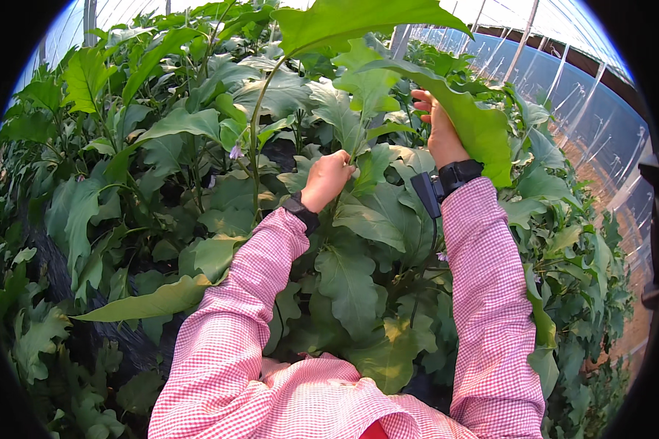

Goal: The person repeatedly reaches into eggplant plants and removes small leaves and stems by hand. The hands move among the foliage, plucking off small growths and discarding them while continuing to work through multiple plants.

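Observation:
My left hand (329,176) is closed, thumb and forefinger pinched around the upright green stem (353,153) of an eggplant plant. Lobed young leaves (367,88) top that stem. Higher and to the right, my right hand (444,131) is raised among the foliage with its fingers curled. A broad eggplant leaf (472,123) hangs over its back and wrist, and its thumb is hidden, so whether it grips anything is unclear. Dark bands circle both wrists; the right one carries a small black device (427,193) with a cable.
Dense eggplant plants surround me, with a pale purple flower (236,152) left of my left hand. One large leaf (362,22) arches overhead. Black plastic film (115,335) covers ground at lower left. Right, white support strings (582,107) stand before a blue sheet wall (615,120).

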A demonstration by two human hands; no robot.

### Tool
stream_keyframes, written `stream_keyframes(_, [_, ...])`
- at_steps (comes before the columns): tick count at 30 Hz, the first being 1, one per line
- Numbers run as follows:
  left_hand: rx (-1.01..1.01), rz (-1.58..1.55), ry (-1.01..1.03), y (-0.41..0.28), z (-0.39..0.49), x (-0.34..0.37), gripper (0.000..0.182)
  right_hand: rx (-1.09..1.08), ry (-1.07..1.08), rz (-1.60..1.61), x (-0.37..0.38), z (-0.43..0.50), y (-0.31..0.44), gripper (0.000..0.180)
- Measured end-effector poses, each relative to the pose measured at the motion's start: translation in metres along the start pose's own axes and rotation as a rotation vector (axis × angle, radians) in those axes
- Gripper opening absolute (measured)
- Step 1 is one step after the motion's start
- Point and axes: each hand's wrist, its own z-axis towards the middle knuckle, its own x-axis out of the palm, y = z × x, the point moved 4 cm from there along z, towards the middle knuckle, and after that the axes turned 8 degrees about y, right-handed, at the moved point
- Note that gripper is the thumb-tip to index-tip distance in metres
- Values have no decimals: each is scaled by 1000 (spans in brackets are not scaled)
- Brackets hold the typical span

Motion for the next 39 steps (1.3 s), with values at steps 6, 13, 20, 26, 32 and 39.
stream_keyframes(6, [-1,132,-92,5,-7,-6,22,-241,589,321,61,-29,0,35])
stream_keyframes(13, [31,-227,-128,11,-25,3,13,-116,447,77,49,-11,-26,28])
stream_keyframes(20, [326,-195,-80,-9,-44,0,5,378,522,94,42,-31,-10,51])
stream_keyframes(26, [390,-78,-117,-26,-49,-7,12,232,745,246,41,-67,6,47])
stream_keyframes(32, [292,-49,22,-21,-36,-10,12,253,765,158,31,-78,10,42])
stream_keyframes(39, [284,-209,217,-20,-24,-2,11,405,650,266,30,-66,2,25])
